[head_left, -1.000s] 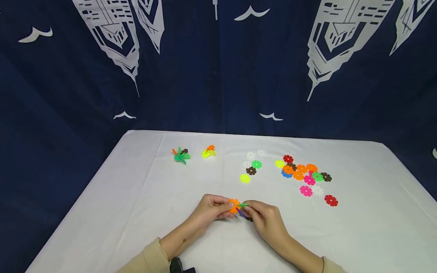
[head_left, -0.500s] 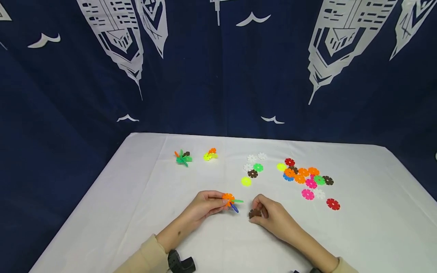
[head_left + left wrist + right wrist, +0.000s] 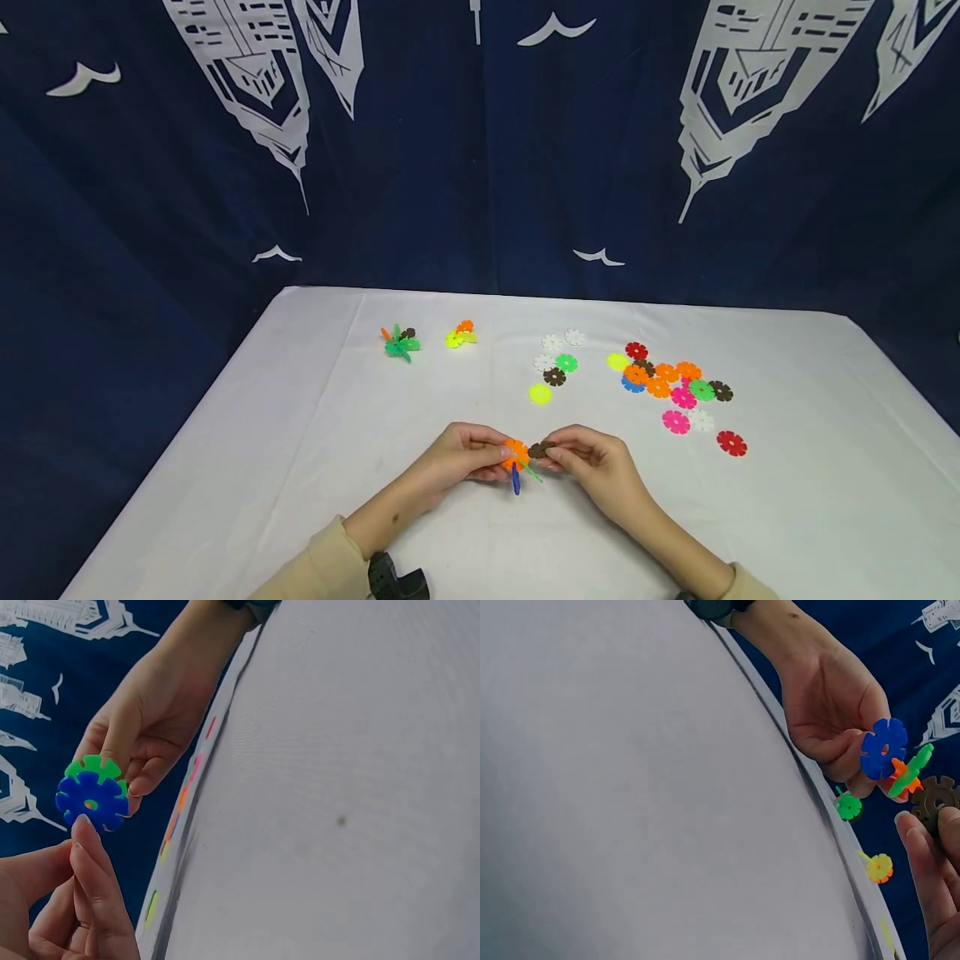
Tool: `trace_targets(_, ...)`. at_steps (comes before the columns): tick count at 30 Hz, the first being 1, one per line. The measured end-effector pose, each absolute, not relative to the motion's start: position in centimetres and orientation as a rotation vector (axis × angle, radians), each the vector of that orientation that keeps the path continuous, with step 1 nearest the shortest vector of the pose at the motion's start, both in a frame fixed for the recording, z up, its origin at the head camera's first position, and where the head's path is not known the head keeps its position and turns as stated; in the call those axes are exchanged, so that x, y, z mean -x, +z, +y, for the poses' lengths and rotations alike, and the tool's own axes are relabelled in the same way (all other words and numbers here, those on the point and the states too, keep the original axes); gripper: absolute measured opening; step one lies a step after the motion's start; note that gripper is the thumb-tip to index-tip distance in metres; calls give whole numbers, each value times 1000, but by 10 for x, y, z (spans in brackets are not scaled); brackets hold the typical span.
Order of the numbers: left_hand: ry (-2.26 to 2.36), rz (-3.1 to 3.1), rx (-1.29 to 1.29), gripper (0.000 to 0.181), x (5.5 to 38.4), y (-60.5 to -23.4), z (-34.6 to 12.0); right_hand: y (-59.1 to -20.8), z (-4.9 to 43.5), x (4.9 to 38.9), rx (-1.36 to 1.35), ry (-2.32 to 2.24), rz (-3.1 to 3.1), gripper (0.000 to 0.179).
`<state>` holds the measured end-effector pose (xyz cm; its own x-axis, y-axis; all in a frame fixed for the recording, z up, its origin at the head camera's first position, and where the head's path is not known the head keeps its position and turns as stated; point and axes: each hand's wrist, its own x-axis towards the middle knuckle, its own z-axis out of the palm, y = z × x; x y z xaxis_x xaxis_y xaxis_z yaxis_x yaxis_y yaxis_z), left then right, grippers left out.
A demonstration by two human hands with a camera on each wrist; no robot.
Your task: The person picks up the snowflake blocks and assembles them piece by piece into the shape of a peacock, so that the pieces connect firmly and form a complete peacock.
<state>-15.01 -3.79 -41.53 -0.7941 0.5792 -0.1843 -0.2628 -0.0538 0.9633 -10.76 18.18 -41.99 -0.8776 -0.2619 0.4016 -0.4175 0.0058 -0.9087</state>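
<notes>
My left hand [image 3: 474,454] pinches an orange notched plastic disc [image 3: 515,456] by its left side. A blue disc [image 3: 884,748] and a green disc [image 3: 911,771] are slotted into this orange disc and stick out from it; in the head view they point toward the front. A brown notched disc [image 3: 540,450] is pinched between thumb and fingers of my right hand [image 3: 592,461]. Its edge is right at the orange disc's right rim, a little above the table. The left wrist view has the blue disc [image 3: 91,801] in front, hiding most of the orange one.
On the white table [image 3: 337,467], a joined green cluster [image 3: 401,343] and a yellow-orange cluster [image 3: 461,335] stand at the back left. Several loose discs, such as a yellow disc [image 3: 540,394], lie mid-table. More are spread at the right, with a red disc [image 3: 731,443] nearest.
Half a second ago the hands were apart; the right hand has brought the brown disc left to the orange one. The joined blue and green discs have turned to point more toward the front.
</notes>
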Motion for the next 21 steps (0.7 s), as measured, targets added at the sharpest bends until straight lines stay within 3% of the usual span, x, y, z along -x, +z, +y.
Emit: trace_targets(21,1952,1637,-184,21,141,-416,-30,-433,164,97,-795,1302,-2205,25)
